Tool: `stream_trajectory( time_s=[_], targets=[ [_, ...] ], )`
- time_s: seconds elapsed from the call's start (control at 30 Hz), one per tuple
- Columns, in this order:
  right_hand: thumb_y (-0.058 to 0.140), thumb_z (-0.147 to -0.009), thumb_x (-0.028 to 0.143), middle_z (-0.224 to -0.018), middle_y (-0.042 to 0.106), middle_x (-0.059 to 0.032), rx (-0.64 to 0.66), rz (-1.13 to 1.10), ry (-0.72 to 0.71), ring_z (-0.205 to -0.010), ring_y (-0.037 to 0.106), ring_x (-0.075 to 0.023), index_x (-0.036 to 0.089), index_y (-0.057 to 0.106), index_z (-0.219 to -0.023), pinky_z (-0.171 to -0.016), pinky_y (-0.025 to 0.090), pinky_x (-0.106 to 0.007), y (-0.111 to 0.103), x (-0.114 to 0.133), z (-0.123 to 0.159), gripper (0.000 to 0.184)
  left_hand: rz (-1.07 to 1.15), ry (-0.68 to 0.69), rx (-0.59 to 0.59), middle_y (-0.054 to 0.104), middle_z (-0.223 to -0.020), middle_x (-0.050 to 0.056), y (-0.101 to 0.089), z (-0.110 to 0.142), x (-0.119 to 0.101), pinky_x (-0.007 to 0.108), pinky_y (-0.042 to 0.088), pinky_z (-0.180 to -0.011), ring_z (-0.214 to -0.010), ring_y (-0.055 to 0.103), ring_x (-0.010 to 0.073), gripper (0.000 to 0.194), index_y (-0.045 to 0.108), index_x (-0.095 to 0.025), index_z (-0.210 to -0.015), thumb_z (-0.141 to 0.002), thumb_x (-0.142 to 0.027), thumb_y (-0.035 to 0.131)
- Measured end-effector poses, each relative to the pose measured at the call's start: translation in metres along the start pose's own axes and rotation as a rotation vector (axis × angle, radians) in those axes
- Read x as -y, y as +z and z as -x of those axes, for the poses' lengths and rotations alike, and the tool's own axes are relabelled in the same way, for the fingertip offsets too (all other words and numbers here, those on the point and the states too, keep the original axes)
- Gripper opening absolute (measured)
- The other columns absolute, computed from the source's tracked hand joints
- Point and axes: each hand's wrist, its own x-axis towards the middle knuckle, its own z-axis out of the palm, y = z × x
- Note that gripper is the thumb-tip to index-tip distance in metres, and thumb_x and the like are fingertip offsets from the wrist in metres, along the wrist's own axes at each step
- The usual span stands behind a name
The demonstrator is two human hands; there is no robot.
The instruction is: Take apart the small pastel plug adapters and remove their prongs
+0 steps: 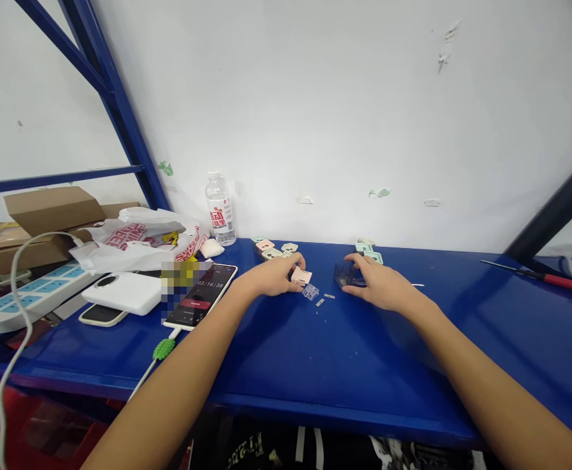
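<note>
My left hand (279,274) is closed with thumb and fingers on a pale pink, flat-faced small plastic piece (301,276) at the middle of the blue table. Touching or just in front of that piece lies a clear plastic part (310,292) with ridges. Two small metal strips (320,302) lie on the tabletop to its right. My right hand (379,284) grips a dark see-through plastic box (343,275) between thumb and fingers, close to the table. A thin light rod (417,284) shows just past the right hand; most of it is hidden.
Pastel plastic casings (265,246) stand behind my left hand, and green ones (365,248) behind my right. A water bottle (221,215), a phone (200,297) on a cable, a white power bank (122,292), a power strip (31,297) and bags are left. A red-handled screwdriver (563,281) lies right.
</note>
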Motion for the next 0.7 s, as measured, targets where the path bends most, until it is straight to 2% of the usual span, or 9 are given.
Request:
stream_trajectory(
  time_s=[0.07, 0.17, 0.23, 0.3, 0.43, 0.57, 0.7],
  targets=[
    [0.055, -0.084, 0.047, -0.119, 0.058, -0.0131, -0.080, 0.037, 0.038, -0.089, 0.063, -0.0274, 0.021, 0.048, -0.122, -0.064, 0.047, -0.035, -0.003, 0.006, 0.001, 0.046, 0.006, -0.002, -0.014, 0.059, -0.079, -0.002, 0.000, 0.000, 0.001, 0.024, 0.038, -0.062, -0.068, 0.056, 0.0147, 0.037, 0.047, -0.022, -0.103, -0.073, -0.031, 0.067],
    [0.048, -0.089, 0.048, -0.104, 0.062, -0.0092, -0.174, 0.018, 0.042, -0.083, 0.063, -0.0242, 0.020, 0.057, -0.106, -0.065, 0.047, -0.035, -0.003, 0.020, 0.002, 0.034, 0.013, -0.001, -0.044, 0.061, -0.080, -0.001, 0.001, 0.001, 0.000, 0.024, 0.039, -0.063, -0.068, 0.057, 0.0149, 0.036, 0.048, -0.021, -0.103, -0.074, -0.034, 0.066],
    [0.046, -0.091, 0.047, -0.094, 0.063, -0.0067, -0.136, -0.020, -0.033, -0.081, 0.063, -0.0215, 0.020, 0.061, -0.099, -0.068, 0.047, -0.033, 0.003, 0.032, 0.002, 0.032, 0.005, 0.008, -0.059, 0.063, -0.084, 0.001, 0.001, 0.001, -0.002, 0.025, 0.040, -0.065, -0.069, 0.058, 0.0156, 0.035, 0.050, -0.019, -0.106, -0.078, -0.037, 0.061],
    [0.044, -0.092, 0.049, -0.093, 0.062, -0.0071, -0.067, -0.008, -0.087, -0.079, 0.063, -0.0211, 0.020, 0.064, -0.100, -0.066, 0.047, -0.032, 0.011, 0.044, 0.002, 0.036, -0.024, 0.023, -0.065, 0.066, -0.088, 0.004, 0.001, 0.002, -0.003, 0.026, 0.041, -0.067, -0.073, 0.060, 0.0173, 0.039, 0.052, -0.017, -0.113, -0.081, -0.039, 0.057],
    [0.038, -0.094, 0.050, -0.100, 0.060, -0.0092, -0.031, 0.082, -0.128, -0.079, 0.064, -0.0217, 0.021, 0.066, -0.107, -0.060, 0.044, -0.029, 0.025, 0.062, 0.001, 0.042, -0.095, 0.036, -0.074, 0.067, -0.091, 0.007, 0.000, 0.003, -0.003, 0.027, 0.042, -0.071, -0.080, 0.062, 0.0201, 0.057, 0.046, -0.012, -0.133, -0.084, -0.041, 0.050],
    [0.037, -0.096, 0.048, -0.103, 0.060, -0.0099, -0.008, 0.126, -0.144, -0.079, 0.065, -0.0212, 0.022, 0.066, -0.108, -0.058, 0.044, -0.028, 0.029, 0.068, 0.002, 0.041, -0.085, 0.061, -0.091, 0.067, -0.086, 0.005, 0.001, 0.002, -0.002, 0.026, 0.042, -0.071, -0.079, 0.062, 0.0189, 0.065, 0.034, -0.011, -0.142, -0.086, -0.043, 0.046],
    [0.040, -0.095, 0.046, -0.103, 0.060, -0.0103, 0.013, 0.106, -0.127, -0.083, 0.065, -0.0229, 0.020, 0.065, -0.106, -0.061, 0.045, -0.029, 0.031, 0.065, 0.001, 0.037, -0.029, 0.086, -0.114, 0.065, -0.087, 0.005, 0.002, 0.002, -0.001, 0.028, 0.042, -0.074, -0.080, 0.061, 0.0197, 0.062, 0.038, -0.015, -0.140, -0.086, -0.045, 0.048]
  ],
)
